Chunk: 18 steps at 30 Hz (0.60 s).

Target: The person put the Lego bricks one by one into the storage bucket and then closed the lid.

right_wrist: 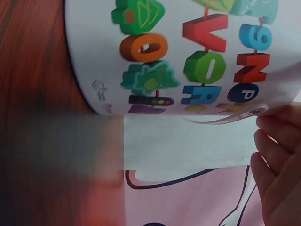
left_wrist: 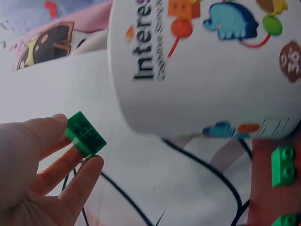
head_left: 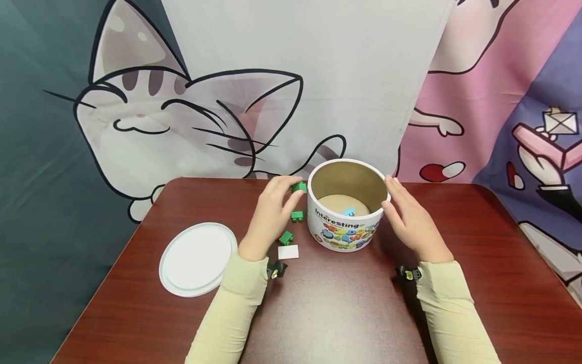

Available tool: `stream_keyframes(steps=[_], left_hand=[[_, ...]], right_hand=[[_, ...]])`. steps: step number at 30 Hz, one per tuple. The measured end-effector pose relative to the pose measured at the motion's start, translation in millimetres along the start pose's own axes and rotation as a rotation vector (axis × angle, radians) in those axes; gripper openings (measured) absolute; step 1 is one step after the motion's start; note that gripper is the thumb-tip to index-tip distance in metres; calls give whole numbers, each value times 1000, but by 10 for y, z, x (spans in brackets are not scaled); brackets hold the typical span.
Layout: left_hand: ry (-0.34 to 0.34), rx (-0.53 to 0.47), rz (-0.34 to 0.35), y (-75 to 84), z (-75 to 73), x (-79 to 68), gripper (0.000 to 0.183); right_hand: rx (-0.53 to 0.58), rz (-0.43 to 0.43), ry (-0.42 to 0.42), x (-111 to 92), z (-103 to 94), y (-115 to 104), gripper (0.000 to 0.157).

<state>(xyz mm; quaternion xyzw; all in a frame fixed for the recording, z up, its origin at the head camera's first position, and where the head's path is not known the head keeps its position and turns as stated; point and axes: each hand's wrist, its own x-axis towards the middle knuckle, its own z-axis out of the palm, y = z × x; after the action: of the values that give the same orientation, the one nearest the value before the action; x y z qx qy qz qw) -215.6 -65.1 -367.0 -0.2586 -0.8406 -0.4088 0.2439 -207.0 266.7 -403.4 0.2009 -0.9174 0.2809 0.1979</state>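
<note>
My left hand [head_left: 272, 212] pinches a small green toy brick [left_wrist: 87, 135] between thumb and fingers, just left of the round white bucket's [head_left: 345, 237] rim. In the left wrist view the brick's hollow underside shows. The bucket stands upright, printed with "Interesting" and colourful shapes. Inside, a light blue brick [head_left: 348, 212] lies on its floor, partly hidden by the front wall. My right hand [head_left: 414, 220] rests its fingertips along the bucket's right side near the rim, fingers extended; the right wrist view shows the fingers [right_wrist: 273, 150] by the printed wall.
Two more green bricks, one farther back [head_left: 297, 216] and one nearer [head_left: 286, 238], lie left of the bucket, with a bit of red beside the nearer. A white card [head_left: 288, 252] lies in front of them. Farther left is a round white lid [head_left: 197, 259]. A cartoon-printed cloth [head_left: 364, 76] hangs behind the table.
</note>
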Motion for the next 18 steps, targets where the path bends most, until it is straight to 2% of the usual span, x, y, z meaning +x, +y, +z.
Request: stream_keyframes(steps=[5, 9, 12, 18], left_hand=[[-46, -6, 10, 87, 119, 84, 29], [-111, 33, 23, 162, 167, 205, 29], [-191, 78, 21, 226, 187, 313, 29], [-400, 180, 5, 299, 288, 533, 29]], right_hand=[[-59, -78, 0, 18, 8, 11, 59], [-107, -95, -12, 27, 6, -4, 63], [-128, -91, -21, 32, -5, -24, 64], [-100, -80, -28, 32, -6, -27, 64]])
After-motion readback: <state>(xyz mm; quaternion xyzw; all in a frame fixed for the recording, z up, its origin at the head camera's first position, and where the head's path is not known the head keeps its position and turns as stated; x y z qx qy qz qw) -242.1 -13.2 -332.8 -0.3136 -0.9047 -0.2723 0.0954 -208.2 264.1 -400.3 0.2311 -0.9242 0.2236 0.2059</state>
